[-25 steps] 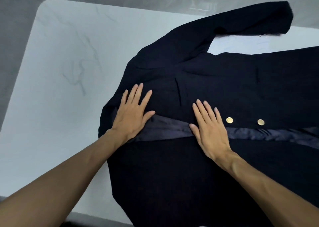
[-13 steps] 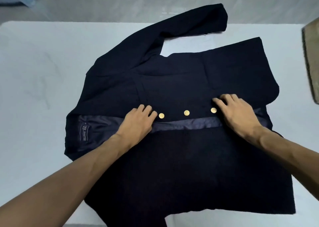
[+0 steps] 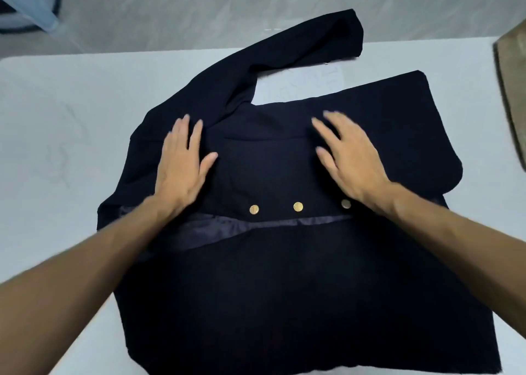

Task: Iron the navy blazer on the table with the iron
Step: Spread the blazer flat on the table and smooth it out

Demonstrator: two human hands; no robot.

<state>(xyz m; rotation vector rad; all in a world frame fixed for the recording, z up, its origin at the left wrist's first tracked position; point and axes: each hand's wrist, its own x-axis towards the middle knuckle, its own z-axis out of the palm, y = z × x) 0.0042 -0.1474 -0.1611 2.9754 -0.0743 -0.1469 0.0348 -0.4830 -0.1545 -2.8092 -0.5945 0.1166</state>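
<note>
The navy blazer [image 3: 284, 283] lies spread flat on the white table [image 3: 57, 135], front side up, with three gold buttons [image 3: 298, 207] in a row and a strip of lining showing below them. One sleeve [image 3: 299, 44] stretches toward the far edge. My left hand [image 3: 182, 165] presses flat on the upper front panel near the shoulder, fingers straight. My right hand [image 3: 348, 158] lies flat on the same panel to the right, fingers spread. No iron is in view.
A brown object [image 3: 512, 89] sits at the table's right edge, partly cut off. Beyond the table's far edge is grey floor, with a pale blue leg and dark base [image 3: 28, 7] at the top left.
Both hands have slid from the button line up onto the upper front panel and flattened out. The view has shifted slightly, and the blazer lies smoother.
</note>
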